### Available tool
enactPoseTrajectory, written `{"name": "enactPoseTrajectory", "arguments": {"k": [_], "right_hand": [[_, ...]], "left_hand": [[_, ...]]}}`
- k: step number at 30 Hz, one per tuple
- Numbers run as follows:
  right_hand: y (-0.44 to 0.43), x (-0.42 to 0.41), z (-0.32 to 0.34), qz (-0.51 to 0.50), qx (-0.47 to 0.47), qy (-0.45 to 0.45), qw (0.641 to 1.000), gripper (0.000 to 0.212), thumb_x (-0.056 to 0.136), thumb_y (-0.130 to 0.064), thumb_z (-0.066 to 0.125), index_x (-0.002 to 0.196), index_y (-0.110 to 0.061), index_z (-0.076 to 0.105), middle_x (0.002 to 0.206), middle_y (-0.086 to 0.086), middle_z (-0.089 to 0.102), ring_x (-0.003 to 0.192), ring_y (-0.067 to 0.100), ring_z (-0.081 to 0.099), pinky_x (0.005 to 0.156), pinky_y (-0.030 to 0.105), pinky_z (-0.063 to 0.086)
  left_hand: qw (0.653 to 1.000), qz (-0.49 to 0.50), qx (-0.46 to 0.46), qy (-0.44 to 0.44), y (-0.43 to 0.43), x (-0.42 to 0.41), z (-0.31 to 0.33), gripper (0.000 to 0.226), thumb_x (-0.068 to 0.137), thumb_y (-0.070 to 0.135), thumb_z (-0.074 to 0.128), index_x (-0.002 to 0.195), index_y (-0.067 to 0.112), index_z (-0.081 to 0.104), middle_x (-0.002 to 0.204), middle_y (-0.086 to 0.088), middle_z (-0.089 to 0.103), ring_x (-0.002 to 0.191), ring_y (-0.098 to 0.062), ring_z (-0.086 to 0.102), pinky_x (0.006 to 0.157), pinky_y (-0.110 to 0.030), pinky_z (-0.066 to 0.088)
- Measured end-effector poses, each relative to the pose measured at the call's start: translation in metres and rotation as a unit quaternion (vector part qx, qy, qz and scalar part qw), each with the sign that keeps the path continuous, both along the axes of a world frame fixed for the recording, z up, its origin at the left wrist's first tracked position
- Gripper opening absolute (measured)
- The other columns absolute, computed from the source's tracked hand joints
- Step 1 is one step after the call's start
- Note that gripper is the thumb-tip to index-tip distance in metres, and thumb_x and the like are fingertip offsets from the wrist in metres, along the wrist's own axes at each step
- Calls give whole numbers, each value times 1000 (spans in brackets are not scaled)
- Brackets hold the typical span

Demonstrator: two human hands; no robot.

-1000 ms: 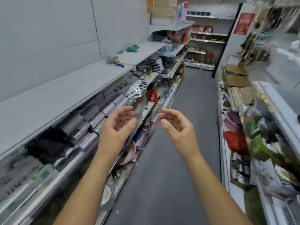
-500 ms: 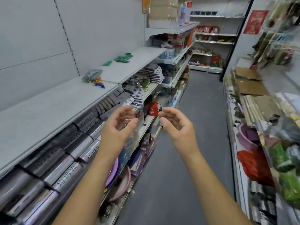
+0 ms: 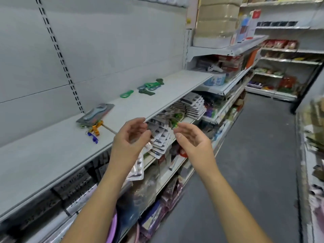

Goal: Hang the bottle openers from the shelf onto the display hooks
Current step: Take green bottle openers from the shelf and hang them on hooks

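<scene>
— Where are the bottle openers (image 3: 150, 85)?
— Loose on the grey shelf (image 3: 175, 88), well ahead of both hands, not yet hung.
— And the hands?
— Left hand (image 3: 130, 137) and right hand (image 3: 192, 140) are raised, fingers loosely curled and empty, likely readying to reach.

The right-hand shelves (image 3: 313, 146) smear into blur; the left hand (image 3: 130, 141) hides part of the hanging carded packs (image 3: 160, 141) beyond.

Bare left hand (image 3: 129, 139) — bare right hand (image 3: 193, 140)
</scene>
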State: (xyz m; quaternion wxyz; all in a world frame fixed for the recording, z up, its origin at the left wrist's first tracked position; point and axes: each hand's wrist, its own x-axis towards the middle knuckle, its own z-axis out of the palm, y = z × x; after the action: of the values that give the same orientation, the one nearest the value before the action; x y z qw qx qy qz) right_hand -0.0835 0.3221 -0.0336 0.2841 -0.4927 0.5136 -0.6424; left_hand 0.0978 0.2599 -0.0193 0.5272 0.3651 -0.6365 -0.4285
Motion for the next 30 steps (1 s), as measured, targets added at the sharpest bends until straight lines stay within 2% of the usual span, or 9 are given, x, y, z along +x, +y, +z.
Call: {"name": "enactPoseTrajectory", "arguments": {"k": [4, 8, 13, 17, 19, 22, 26, 30], "right_hand": [[-81, -35, -3, 19, 2, 10, 1000, 26, 93, -19, 69, 118, -25, 66, 111, -5, 73, 108, 12, 67, 97, 30, 53], [-159, -68, 0, 40, 23, 21, 999, 26, 94, -17, 67, 118, -25, 66, 110, -5, 73, 107, 12, 68, 95, 29, 54], [-250, -103, 13, 57, 24, 22, 998, 28, 94, -16, 66, 121, -24, 64, 112, -5, 72, 106, 9, 67, 93, 26, 54], [-310, -119, 15, 85, 21, 20, 996, 29, 93, -16, 68, 122, -22, 64, 113, -4, 72, 106, 10, 67, 95, 27, 53], [-340, -131, 13, 106, 19, 17, 994, 29, 93, -16, 68, 121, -23, 64, 112, -4, 72, 106, 11, 67, 96, 28, 52], [-384, -151, 12, 145, 15, 14, 989, 28, 93, -13, 68, 118, -23, 65, 109, -4, 73, 103, 10, 68, 92, 25, 52], [-437, -181, 11, 211, 9, 14, 977, 26, 92, -9, 68, 115, -23, 66, 105, -6, 73, 100, 7, 69, 91, 23, 52], [-481, -214, 14, 258, 36, 29, 965, 29, 92, -13, 69, 120, -22, 66, 108, -5, 72, 101, 7, 68, 93, 26, 53]], "left_hand": [[1000, 27, -3, 6, -71, -34, -6, 31, 90, 13, 71, 119, 21, 67, 107, 3, 71, 96, -6, 67, 83, -18, 54], [998, 56, 23, 20, -145, -66, -8, 31, 89, 13, 73, 119, 21, 68, 107, 2, 72, 95, -5, 67, 82, -16, 52], [995, 93, 42, -3, -228, -101, -2, 35, 84, 24, 79, 117, 27, 68, 107, 8, 71, 99, -9, 67, 95, -31, 54], [989, 135, 44, -33, -274, -118, 8, 37, 76, 35, 79, 110, 38, 66, 107, 10, 71, 99, -10, 67, 97, -38, 55], [984, 168, 48, -36, -293, -126, 9, 39, 71, 40, 76, 109, 37, 66, 106, 11, 71, 98, -11, 67, 97, -40, 55], [973, 219, 66, -41, -316, -141, 5, 45, 72, 39, 78, 114, 29, 67, 106, 9, 71, 100, -12, 67, 99, -40, 54], [953, 284, 86, -66, -342, -167, 3, 37, 83, 23, 80, 117, 26, 66, 108, 9, 69, 100, -10, 65, 100, -37, 52], [926, 343, 108, -115, -367, -199, 6, 36, 82, 28, 79, 115, 28, 66, 108, 13, 68, 99, -5, 65, 93, -28, 52]]}}
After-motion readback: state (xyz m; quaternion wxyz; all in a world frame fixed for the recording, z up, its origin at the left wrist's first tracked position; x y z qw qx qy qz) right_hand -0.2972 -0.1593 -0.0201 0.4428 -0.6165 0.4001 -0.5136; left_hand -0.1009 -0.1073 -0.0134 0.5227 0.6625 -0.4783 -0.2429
